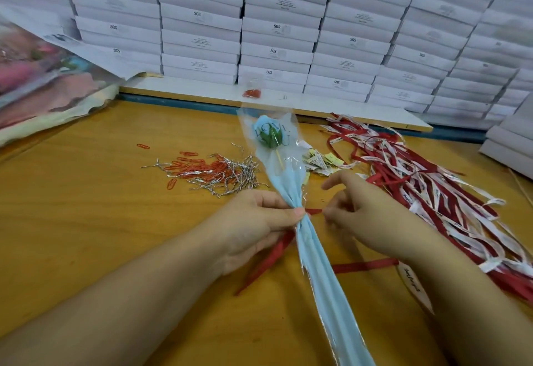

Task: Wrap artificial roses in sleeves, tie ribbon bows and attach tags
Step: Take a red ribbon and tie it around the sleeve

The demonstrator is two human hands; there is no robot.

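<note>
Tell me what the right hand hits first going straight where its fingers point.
The right hand points leftward: probably the short red ribbon end first, just ahead of it, then the gathered blue sleeve pinched by the left hand.

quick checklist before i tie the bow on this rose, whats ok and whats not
1. Left hand pinches the gathered sleeve: ok.
2. Rose sits inside the sleeve's top: ok.
3. Red ribbon crosses the gather: ok.
4. Right hand grips the ribbon's short end: cannot tell.
5. Bow tied: not ok, both tails lie loose.
6. Tags lie close by on the table: ok.
</note>
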